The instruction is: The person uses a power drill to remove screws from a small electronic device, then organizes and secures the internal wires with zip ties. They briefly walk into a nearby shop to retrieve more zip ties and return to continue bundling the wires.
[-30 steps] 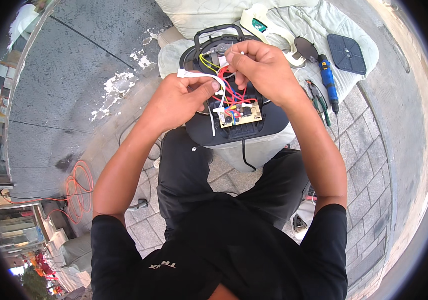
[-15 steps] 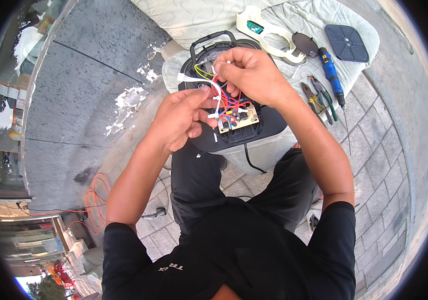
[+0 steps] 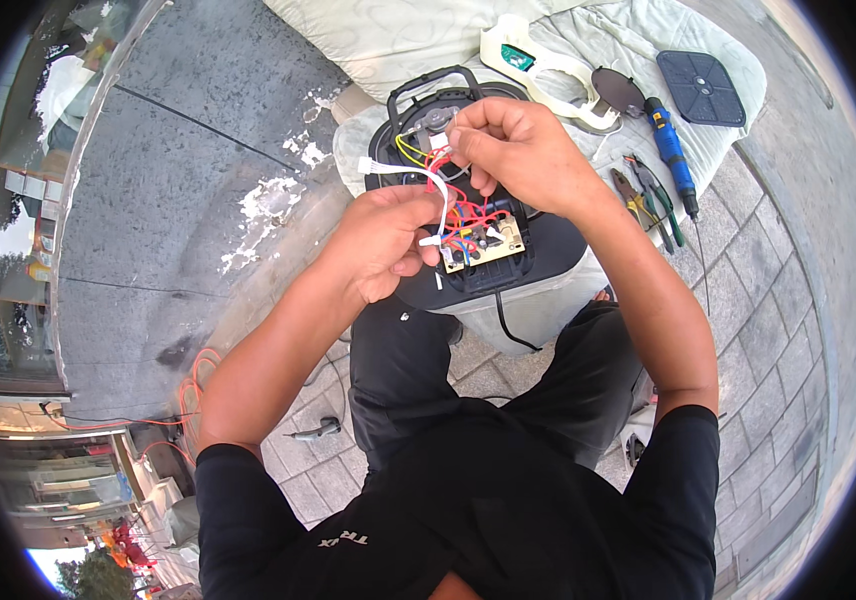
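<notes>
An opened black appliance housing (image 3: pixel 560 248) lies before me above my knees. In its near part sits a tan circuit board (image 3: pixel 511 245), with a tangle of red wires (image 3: pixel 479 212) and some blue ones rising from it. My left hand (image 3: pixel 385 243) pinches wires at the board's left side, its fingertips partly hidden. A white cable (image 3: pixel 403 170) with a white connector at its end passes over those fingers. Above and to the right, my right hand (image 3: pixel 520 152) is closed, thumb against forefinger, on the red wires near yellow-green wires (image 3: pixel 410 152).
The housing rests on a pale quilted cloth (image 3: pixel 588 30). Farther right lie a cream plastic frame (image 3: pixel 556 82), a dark round disc (image 3: pixel 617 91), a black square panel (image 3: pixel 701 88), a blue power screwdriver (image 3: pixel 667 145) and pliers (image 3: pixel 656 205). An orange cord (image 3: pixel 186 385) lies on the left.
My left fingers have closed in more around the wires, and the thumb has moved right. My right hand stays pinched near the same wires. The whole view has shifted slightly.
</notes>
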Available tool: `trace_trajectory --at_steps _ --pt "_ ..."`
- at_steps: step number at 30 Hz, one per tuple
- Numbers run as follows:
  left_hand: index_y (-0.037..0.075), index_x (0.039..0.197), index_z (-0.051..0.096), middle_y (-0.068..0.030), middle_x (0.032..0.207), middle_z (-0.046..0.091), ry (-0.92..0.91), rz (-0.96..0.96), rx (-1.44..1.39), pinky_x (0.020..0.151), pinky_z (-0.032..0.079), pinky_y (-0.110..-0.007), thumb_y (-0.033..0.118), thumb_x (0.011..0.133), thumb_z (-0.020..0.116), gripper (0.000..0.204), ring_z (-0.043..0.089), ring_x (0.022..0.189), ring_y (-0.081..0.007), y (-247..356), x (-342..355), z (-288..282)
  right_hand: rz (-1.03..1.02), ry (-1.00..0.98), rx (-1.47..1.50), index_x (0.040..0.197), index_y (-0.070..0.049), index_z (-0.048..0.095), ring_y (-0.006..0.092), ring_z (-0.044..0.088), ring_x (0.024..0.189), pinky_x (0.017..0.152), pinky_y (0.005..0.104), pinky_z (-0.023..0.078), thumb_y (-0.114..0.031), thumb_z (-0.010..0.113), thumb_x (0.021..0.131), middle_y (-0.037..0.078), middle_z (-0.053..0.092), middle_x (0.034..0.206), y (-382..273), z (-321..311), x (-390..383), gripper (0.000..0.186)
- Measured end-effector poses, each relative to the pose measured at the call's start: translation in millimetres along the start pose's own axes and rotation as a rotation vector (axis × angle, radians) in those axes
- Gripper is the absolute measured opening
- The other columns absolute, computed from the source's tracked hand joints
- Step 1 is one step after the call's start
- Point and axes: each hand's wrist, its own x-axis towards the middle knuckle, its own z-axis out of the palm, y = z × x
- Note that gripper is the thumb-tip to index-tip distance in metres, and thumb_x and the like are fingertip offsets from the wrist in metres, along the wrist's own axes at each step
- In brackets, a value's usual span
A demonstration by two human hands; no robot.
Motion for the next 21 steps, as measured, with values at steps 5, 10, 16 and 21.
trace_trajectory --at_steps 5,10,16,21 --pt "0.003 0.117 0.065 -0.0055 0.092 0.071 -0.001 0.02 -0.111 0.036 0.028 -0.018 0.011 0.101 0.066 0.018 0.052 0.052 -0.0064 -10.0 0.8 0.1 0.03 0.031 -0.048 0.107 0.003 0.07 0.0091 0.063 0.066 0.059 0.0261 0.054 -0.02 0.066 0.1 0.003 0.069 0.084 -5.3 -4.0 -6.8 0.024" --pt "0.005 0.118 0.065 -0.0058 0.096 0.072 0.004 0.032 -0.148 0.036 0.027 -0.018 0.01 0.103 0.064 0.015 0.049 0.05 -0.0047 -16.5 2.8 -2.6 0.01 0.038 -0.132 0.108 0.003 0.071 0.0085 0.063 0.066 0.06 0.0268 0.053 -0.02 0.067 0.099 0.004 0.071 0.084 -4.9 -3.5 -11.4 0.024" --pt "0.004 0.121 0.066 -0.0059 0.097 0.074 -0.042 0.084 -0.194 0.037 0.027 -0.019 0.012 0.105 0.062 0.018 0.05 0.05 -0.0036 -25.8 6.7 -2.7 0.01 0.014 -0.165 0.107 0.002 0.072 0.0064 0.06 0.066 0.061 0.0251 0.051 -0.019 0.068 0.1 0.002 0.07 0.083 -7.8 0.8 -14.4 0.022" --pt "0.002 0.123 0.066 -0.0045 0.093 0.074 -0.081 0.101 -0.137 0.037 0.032 -0.022 0.014 0.104 0.064 0.023 0.058 0.054 -0.0043 -25.2 6.2 -3.5 0.002 0.021 -0.198 0.108 0.001 0.072 0.005 0.058 0.066 0.06 0.024 0.05 -0.018 0.068 0.1 0.0 0.069 0.08 -13.6 6.1 -10.7 0.021"
